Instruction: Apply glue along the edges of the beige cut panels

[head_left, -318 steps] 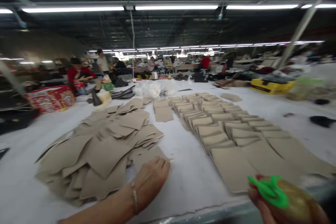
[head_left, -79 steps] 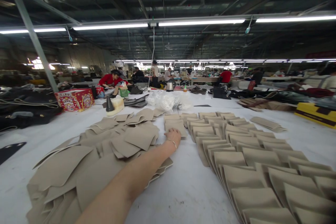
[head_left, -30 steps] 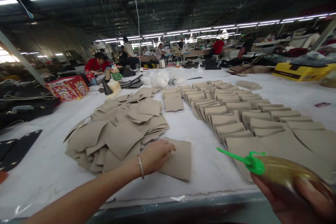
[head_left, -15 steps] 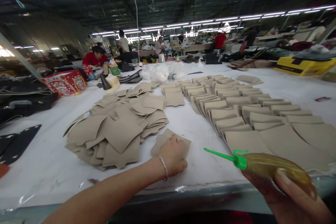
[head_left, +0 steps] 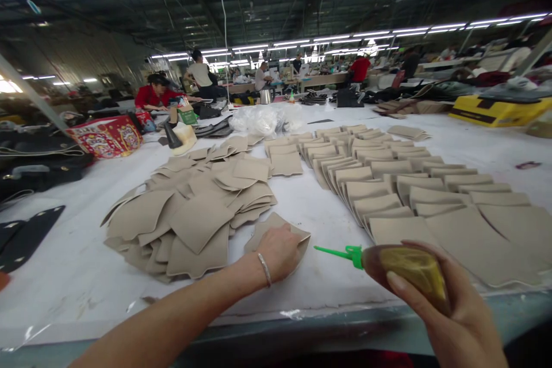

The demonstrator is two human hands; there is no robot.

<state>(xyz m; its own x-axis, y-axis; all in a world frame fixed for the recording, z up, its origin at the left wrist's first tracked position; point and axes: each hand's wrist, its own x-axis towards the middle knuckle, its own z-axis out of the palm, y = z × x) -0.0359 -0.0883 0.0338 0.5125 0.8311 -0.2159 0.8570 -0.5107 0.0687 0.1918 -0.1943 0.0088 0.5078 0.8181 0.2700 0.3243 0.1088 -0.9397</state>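
My left hand (head_left: 280, 253), with a silver bracelet at the wrist, has its fingers curled on a beige flat piece (head_left: 264, 230) lying on the white table; the fingertips are partly hidden. In my right hand (head_left: 452, 299) is an amber squeeze bottle (head_left: 409, 273), its thin green nozzle pointing left, just right of that piece. A loose pile of beige pieces (head_left: 200, 218) lies to the left of my left hand. Rows of overlapping beige pieces (head_left: 375, 190) spread over the right side.
Clear plastic bags (head_left: 263, 119), a red patterned box (head_left: 106, 137) and a yellow box (head_left: 495, 110) stand farther back. Black pieces (head_left: 32, 236) lie at the left edge. A person in red (head_left: 155, 94) bends over work at the back left.
My right hand has moved left with the bottle, bringing the nozzle closer to the piece under my left hand. That piece's right edge is now lifted a little.
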